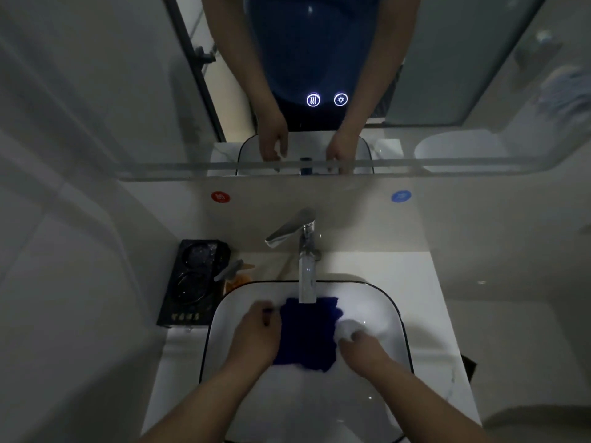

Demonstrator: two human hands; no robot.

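Dim bathroom, white worktop: dark blue cloth flat in white dark-rimmed basin under chrome tap. Left grip pinches cloth's left edge; right grip curled round white foamy lump at right edge.

A blue cloth is lying spread in the white sink under the faucet. The left grip (a bare hand) is holding the cloth's left edge, while the right grip is resting at its right edge, fingers buried in white foam. A black tray is sitting on the bench beside the sink.
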